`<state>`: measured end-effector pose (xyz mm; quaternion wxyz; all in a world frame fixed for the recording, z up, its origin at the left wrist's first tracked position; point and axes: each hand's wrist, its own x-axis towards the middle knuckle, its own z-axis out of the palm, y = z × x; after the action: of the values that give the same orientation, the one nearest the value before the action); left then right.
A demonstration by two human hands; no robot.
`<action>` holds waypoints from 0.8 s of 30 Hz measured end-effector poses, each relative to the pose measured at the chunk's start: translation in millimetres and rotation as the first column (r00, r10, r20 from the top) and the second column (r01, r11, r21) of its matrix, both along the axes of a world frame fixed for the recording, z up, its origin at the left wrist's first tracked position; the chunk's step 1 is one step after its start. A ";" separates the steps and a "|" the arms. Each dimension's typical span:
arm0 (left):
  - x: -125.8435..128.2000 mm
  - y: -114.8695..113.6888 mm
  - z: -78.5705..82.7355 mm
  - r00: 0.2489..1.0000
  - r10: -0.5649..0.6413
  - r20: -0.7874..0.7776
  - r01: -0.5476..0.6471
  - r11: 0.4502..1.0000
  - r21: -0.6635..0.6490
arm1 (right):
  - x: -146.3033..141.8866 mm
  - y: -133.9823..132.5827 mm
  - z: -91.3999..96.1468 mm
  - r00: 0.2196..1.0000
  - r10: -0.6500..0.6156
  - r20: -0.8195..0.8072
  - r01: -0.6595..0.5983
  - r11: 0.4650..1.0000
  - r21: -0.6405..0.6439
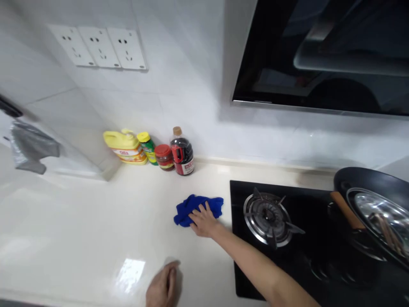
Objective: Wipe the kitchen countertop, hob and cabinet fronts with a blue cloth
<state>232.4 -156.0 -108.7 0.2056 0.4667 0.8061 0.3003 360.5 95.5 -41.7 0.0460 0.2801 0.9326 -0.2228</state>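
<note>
My right hand (203, 221) presses a crumpled blue cloth (188, 209) onto the white countertop (96, 221), left of the stove. Its fingers are spread over the cloth, with the fingertips bearing on the folds. My left hand (162, 286) is at the bottom of the view, low over or resting on the counter. The fingers of that hand are loosely curled, and no object shows in them; the palm side is hidden.
A black gas stove (243, 256) with a round burner (268, 217) lies to the right. It bears a dark wok (354, 175) and a wooden handle (348, 211). Along the wall stand a yellow jug (124, 143), green bottle (148, 149), red-lidded jar (164, 157) and dark sauce bottle (182, 153). A range hood (319, 89) hangs above.
</note>
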 end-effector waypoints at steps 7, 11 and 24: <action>4.8 -9.0 3.0 0.932 0.255 0.259 -0.288 0.952 0.102 | 78.2 -128.3 -48.6 0.951 0.040 -0.308 -0.003 0.993 0.122; 4.5 -14.9 5.3 0.875 0.356 0.328 -0.407 0.908 0.099 | 125.4 -174.4 -54.2 0.933 -0.022 -0.360 0.071 0.990 0.121; -10.2 29.1 40.5 0.752 0.367 0.547 -0.506 0.854 0.122 | 21.7 -170.9 -32.5 0.953 -0.218 -0.212 0.254 0.954 0.161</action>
<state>222.2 -126.9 -68.2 0.2687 0.1913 0.7635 0.5552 382.3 -75.5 -74.3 -0.0976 0.3702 0.9091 -0.1643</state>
